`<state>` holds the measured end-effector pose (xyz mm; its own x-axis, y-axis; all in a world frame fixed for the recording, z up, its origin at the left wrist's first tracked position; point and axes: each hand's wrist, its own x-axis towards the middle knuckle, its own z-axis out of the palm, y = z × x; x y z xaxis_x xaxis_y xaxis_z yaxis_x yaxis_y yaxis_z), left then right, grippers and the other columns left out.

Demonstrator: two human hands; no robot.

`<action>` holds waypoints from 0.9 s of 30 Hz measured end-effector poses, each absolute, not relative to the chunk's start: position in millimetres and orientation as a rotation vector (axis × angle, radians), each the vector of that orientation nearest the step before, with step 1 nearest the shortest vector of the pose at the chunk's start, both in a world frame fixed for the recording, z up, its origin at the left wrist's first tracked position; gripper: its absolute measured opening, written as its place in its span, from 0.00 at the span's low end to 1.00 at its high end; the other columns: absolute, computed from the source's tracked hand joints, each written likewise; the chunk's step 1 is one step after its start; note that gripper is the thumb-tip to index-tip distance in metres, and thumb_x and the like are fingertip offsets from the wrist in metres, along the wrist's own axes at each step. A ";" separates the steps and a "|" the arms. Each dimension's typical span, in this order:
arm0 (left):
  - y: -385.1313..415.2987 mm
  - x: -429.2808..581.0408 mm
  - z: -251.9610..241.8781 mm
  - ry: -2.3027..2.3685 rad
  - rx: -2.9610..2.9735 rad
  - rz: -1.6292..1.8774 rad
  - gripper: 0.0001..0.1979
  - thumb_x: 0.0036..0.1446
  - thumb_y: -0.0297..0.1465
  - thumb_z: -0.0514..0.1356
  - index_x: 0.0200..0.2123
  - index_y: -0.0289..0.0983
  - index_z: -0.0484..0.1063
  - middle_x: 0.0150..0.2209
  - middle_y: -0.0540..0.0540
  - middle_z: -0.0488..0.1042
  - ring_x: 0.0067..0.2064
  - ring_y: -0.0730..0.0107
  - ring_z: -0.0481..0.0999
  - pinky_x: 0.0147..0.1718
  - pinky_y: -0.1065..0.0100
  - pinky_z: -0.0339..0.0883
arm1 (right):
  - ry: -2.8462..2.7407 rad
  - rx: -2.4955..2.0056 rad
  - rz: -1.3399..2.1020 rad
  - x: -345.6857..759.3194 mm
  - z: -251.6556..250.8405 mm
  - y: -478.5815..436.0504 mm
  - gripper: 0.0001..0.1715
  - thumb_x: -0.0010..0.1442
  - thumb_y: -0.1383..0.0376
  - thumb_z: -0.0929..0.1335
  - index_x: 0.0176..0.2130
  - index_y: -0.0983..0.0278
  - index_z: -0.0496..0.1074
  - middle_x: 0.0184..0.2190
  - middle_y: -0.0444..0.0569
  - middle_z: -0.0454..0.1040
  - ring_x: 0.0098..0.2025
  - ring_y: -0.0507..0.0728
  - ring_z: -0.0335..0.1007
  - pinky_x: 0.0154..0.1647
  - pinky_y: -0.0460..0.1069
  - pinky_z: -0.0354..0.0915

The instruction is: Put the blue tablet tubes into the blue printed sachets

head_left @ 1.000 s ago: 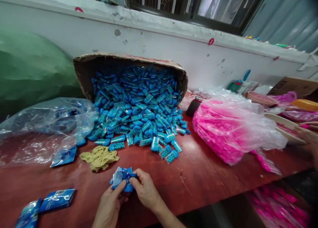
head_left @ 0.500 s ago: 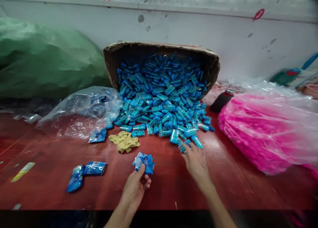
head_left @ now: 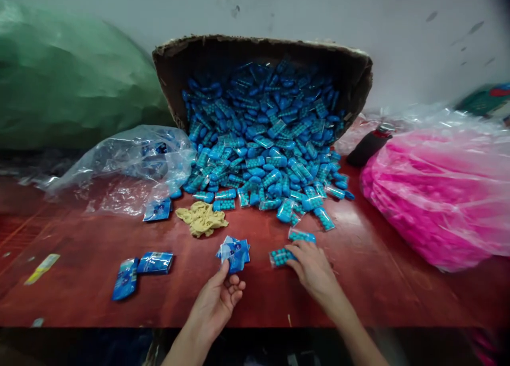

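Note:
My left hand (head_left: 218,298) pinches a small stack of blue printed plastic bags (head_left: 235,253) just above the red table (head_left: 378,281). My right hand (head_left: 312,268) closes its fingertips on a teal-and-blue capsule-shaped piece (head_left: 280,256) lying on the table. Another such piece (head_left: 302,235) lies just beyond it. A tipped cardboard box (head_left: 223,50) at the back spills a large pile of the same blue pieces (head_left: 263,148) toward me.
Two filled blue packets (head_left: 141,267) lie at the front left, another (head_left: 158,210) by a crumpled clear bag (head_left: 131,164). A yellow cloth (head_left: 202,219) sits before the pile. A clear bag of pink pieces (head_left: 438,190), a dark bottle (head_left: 368,145) and a green sack (head_left: 67,79) surround the box.
Both hands held the blue bags together; then my right hand reached to the pile's edge and has drawn back with one blue piece. The view tilted down and closer.

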<state>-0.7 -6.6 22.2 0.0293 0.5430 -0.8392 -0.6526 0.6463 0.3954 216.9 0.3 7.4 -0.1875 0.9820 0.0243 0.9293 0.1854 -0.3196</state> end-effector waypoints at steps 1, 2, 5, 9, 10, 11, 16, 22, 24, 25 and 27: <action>-6.8 -0.8 21.6 1.241 -0.107 0.924 0.10 0.54 0.29 0.55 0.22 0.33 0.65 0.13 0.50 0.69 0.17 0.74 0.72 0.14 0.77 0.66 | -2.222 -1.812 0.389 211.8 6.1 -0.5 0.15 0.55 0.67 0.65 0.45 0.60 0.68 0.41 0.52 0.70 0.42 0.62 0.63 0.38 0.54 0.60; -6.7 -0.7 20.8 1.244 -0.104 0.926 0.10 0.55 0.30 0.54 0.22 0.33 0.65 0.14 0.50 0.69 0.17 0.73 0.72 0.14 0.77 0.66 | -2.194 -1.783 0.437 205.8 4.8 -0.8 0.16 0.54 0.67 0.66 0.45 0.61 0.67 0.39 0.52 0.70 0.41 0.61 0.64 0.38 0.54 0.60; -5.8 -0.6 17.8 1.233 -0.106 0.936 0.10 0.55 0.30 0.54 0.23 0.33 0.65 0.14 0.50 0.69 0.18 0.73 0.73 0.14 0.77 0.66 | -2.034 -1.720 0.621 187.4 3.8 1.5 0.11 0.54 0.68 0.65 0.40 0.62 0.66 0.35 0.49 0.70 0.38 0.59 0.64 0.38 0.52 0.60; -4.5 -1.9 13.5 1.222 -0.105 0.978 0.09 0.53 0.31 0.56 0.23 0.34 0.66 0.14 0.50 0.69 0.18 0.73 0.72 0.14 0.77 0.65 | -1.558 -1.582 1.159 171.7 10.4 6.8 0.07 0.55 0.64 0.63 0.36 0.62 0.63 0.23 0.40 0.64 0.24 0.52 0.63 0.27 0.47 0.62; -4.5 -2.3 12.7 1.221 -0.098 0.993 0.09 0.53 0.31 0.56 0.23 0.33 0.66 0.14 0.50 0.69 0.18 0.73 0.72 0.14 0.77 0.65 | -1.407 -1.512 1.296 168.9 12.4 6.8 0.09 0.56 0.62 0.62 0.38 0.62 0.62 0.21 0.39 0.62 0.21 0.51 0.61 0.24 0.46 0.61; -4.7 -2.4 12.0 1.220 -0.088 1.006 0.09 0.53 0.31 0.57 0.23 0.33 0.66 0.14 0.50 0.69 0.18 0.73 0.72 0.14 0.77 0.65 | -1.273 -1.441 1.399 166.2 14.3 6.1 0.11 0.57 0.60 0.62 0.41 0.62 0.61 0.21 0.38 0.61 0.20 0.49 0.60 0.21 0.45 0.61; -6.6 1.4 12.1 1.199 -0.036 1.037 0.08 0.51 0.30 0.59 0.22 0.33 0.67 0.14 0.50 0.69 0.18 0.73 0.72 0.14 0.76 0.65 | -1.030 -1.295 1.589 152.2 17.6 -3.1 0.20 0.54 0.58 0.64 0.45 0.63 0.61 0.18 0.36 0.61 0.18 0.48 0.58 0.18 0.44 0.63; -8.2 1.1 10.0 1.165 0.044 1.072 0.09 0.47 0.33 0.62 0.22 0.33 0.67 0.14 0.50 0.70 0.20 0.72 0.73 0.16 0.75 0.66 | -1.042 -1.374 1.602 148.8 18.5 -9.3 0.20 0.53 0.60 0.65 0.45 0.63 0.64 0.19 0.37 0.61 0.18 0.47 0.58 0.17 0.42 0.62; -8.6 -1.0 8.8 1.152 0.088 1.089 0.10 0.44 0.34 0.63 0.23 0.33 0.68 0.15 0.50 0.70 0.21 0.72 0.73 0.17 0.75 0.66 | -1.074 -1.383 1.600 150.3 19.7 -10.7 0.19 0.53 0.60 0.65 0.46 0.63 0.64 0.19 0.37 0.62 0.18 0.47 0.58 0.17 0.42 0.61; -8.6 -1.9 8.7 1.143 0.111 1.099 0.11 0.43 0.35 0.64 0.23 0.33 0.68 0.16 0.50 0.70 0.21 0.72 0.72 0.17 0.74 0.66 | -1.088 -1.389 1.596 150.9 20.1 -11.3 0.19 0.53 0.61 0.65 0.46 0.62 0.65 0.19 0.37 0.62 0.18 0.47 0.58 0.17 0.41 0.61; -8.3 -3.0 9.5 1.136 0.152 1.123 0.13 0.41 0.36 0.65 0.24 0.33 0.69 0.16 0.50 0.70 0.21 0.73 0.72 0.18 0.74 0.66 | -1.108 -1.399 1.586 151.5 20.4 -12.4 0.20 0.53 0.61 0.65 0.46 0.62 0.65 0.19 0.37 0.61 0.18 0.47 0.58 0.16 0.41 0.61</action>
<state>-3.0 -8.3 9.5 -0.0243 0.7688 -0.6391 -0.6303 0.4845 0.6067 151.5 -12.4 20.4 -0.1355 0.9249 -0.3552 0.0153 -0.3565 -0.9342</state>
